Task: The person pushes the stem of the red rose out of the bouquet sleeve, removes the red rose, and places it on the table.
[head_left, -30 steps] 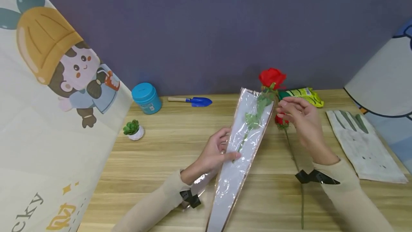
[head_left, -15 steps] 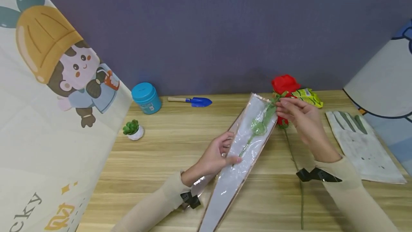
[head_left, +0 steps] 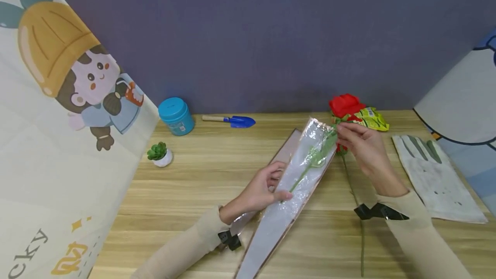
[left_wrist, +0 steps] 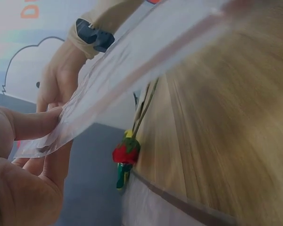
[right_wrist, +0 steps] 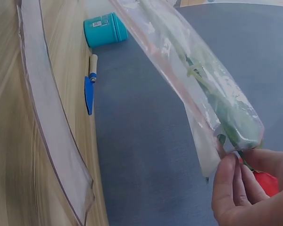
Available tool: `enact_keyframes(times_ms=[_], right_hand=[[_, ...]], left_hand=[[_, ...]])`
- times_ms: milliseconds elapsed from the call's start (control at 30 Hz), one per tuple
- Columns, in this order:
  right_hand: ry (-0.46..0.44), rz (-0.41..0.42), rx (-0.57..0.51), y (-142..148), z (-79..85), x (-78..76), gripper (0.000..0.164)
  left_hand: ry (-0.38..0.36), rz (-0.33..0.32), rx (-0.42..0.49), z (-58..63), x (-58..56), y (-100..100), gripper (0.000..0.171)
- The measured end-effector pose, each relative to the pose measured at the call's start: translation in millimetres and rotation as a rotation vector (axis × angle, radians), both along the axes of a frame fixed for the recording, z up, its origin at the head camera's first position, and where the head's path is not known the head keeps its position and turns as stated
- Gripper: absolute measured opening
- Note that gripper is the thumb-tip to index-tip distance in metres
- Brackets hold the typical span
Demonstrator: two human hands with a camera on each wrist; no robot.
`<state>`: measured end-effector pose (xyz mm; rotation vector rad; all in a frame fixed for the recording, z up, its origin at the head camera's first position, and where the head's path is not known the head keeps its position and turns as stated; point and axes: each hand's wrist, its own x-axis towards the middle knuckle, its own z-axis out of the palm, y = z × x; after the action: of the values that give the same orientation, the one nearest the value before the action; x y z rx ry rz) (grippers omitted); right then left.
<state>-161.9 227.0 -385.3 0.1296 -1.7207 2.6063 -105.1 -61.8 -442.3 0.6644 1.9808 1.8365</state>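
My left hand (head_left: 259,190) grips a long tapered flower sleeve (head_left: 271,223), clear in front with a whitish back, its thumb on the front. Inside the sleeve lie the green stem and leaves of a red artificial rose (head_left: 346,104), whose bloom sticks out past the mouth. At that mouth, my right hand (head_left: 366,152) pinches the rose just below its bloom; in the right wrist view, fingertips (right_wrist: 226,172) meet around the stem there. A second red rose (left_wrist: 126,153) lies on the table, its bloom partly behind the right hand in the head view.
Another flat sleeve (right_wrist: 56,117) lies on the table beneath the held one. Towards the back stand a blue jar (head_left: 176,116), a blue trowel (head_left: 241,122) and a yellow-green packet (head_left: 373,119). A potted succulent (head_left: 160,155) is at left, white gloves (head_left: 439,180) at right.
The sleeve's mouth has swung right and down, and the rose bloom has shifted the same way. My right hand has closed on the rose below the bloom. More of the sleeve underneath shows.
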Motion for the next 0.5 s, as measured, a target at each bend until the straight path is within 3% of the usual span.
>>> enact_keyframes(times_ms=[333,500], right_hand=[[0.057,-0.07,0.084,-2.4,-0.2,-2.1,0.01],[0.038,-0.107,0.058,-1.2,1.2,-4.3,0.007]], left_hand=[[-0.027,-0.011,-0.003,-1.3,0.4,6.1,0.066],[-0.025,-0.013,-0.021,-2.4,1.1,6.7,0.064]])
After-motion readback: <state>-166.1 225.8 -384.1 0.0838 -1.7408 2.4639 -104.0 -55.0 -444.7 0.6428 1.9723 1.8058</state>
